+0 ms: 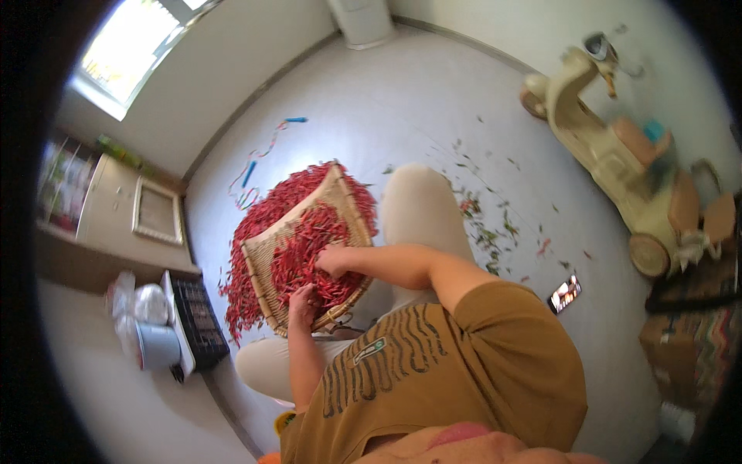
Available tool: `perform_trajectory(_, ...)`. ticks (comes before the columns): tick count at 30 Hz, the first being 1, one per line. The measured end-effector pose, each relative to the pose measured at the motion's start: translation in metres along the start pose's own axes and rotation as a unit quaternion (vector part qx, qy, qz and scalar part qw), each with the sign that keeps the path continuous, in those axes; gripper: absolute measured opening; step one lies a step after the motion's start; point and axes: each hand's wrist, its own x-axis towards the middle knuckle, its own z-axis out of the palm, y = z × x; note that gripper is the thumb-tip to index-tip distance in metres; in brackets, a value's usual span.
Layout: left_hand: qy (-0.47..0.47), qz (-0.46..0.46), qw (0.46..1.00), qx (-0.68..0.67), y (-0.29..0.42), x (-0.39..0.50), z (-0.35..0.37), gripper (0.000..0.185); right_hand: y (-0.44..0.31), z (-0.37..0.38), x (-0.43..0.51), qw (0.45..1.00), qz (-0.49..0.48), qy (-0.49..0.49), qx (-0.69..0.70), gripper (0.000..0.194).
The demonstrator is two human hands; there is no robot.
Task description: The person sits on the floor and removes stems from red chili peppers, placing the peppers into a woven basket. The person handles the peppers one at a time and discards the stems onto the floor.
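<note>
A scoop-shaped woven bamboo basket [259, 261] tilts between my knees, its far side against a large pile of red chili peppers [278, 200] on the floor. A heap of red chili peppers [307, 232] lies inside the basket. My right hand [333, 260] reaches into this heap from the right, its fingertips hidden among the peppers. Nearer to me, my left hand [304, 303] is curled over the near part of the heap. Whether either hand grips a pepper is too small and blurred to tell.
Green leaves and stem scraps [493, 235] litter the floor on the right, near a phone [564, 294]. A beige ride-on toy scooter [608, 151] stands by the right wall. Beyond the pile lies a jump rope [249, 173]. A black crate [200, 319] and a light-blue bucket [158, 347] are at left.
</note>
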Motion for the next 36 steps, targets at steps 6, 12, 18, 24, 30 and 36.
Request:
perform_trajectory(6, -0.045, 0.001, 0.999, 0.014, -0.005, 0.01, 0.0, 0.009, 0.011, 0.022, 0.027, 0.999, -0.021, -0.042, -0.02, 0.058)
perform_trajectory(12, 0.009, -0.003, 1.0, 0.009, -0.009, 0.005, -0.028, 0.013, -0.023, 0.013, 0.022, 0.997, -0.002, -0.074, 0.0, 0.062)
perform_trajectory(18, -0.021, -0.042, 0.999, -0.012, -0.005, 0.013, -0.017, 0.021, -0.007, 0.027, 0.013, 0.999, 0.002, 0.03, 0.011, 0.053)
perform_trajectory(24, -0.004, -0.028, 0.999, -0.022, -0.005, 0.016, -0.016, 0.021, -0.002, 0.027, 0.017, 1.0, -0.009, 0.018, -0.01, 0.047)
perform_trajectory(30, -0.026, -0.042, 0.998, -0.035, -0.001, 0.015, -0.02, 0.017, -0.01, 0.029, 0.012, 0.996, 0.051, 0.057, 0.051, 0.051)
perform_trajectory(36, -0.008, -0.051, 0.998, 0.023, -0.006, 0.03, -0.003, 0.023, 0.011, 0.045, 0.032, 0.981, 0.089, 0.089, 0.149, 0.059)
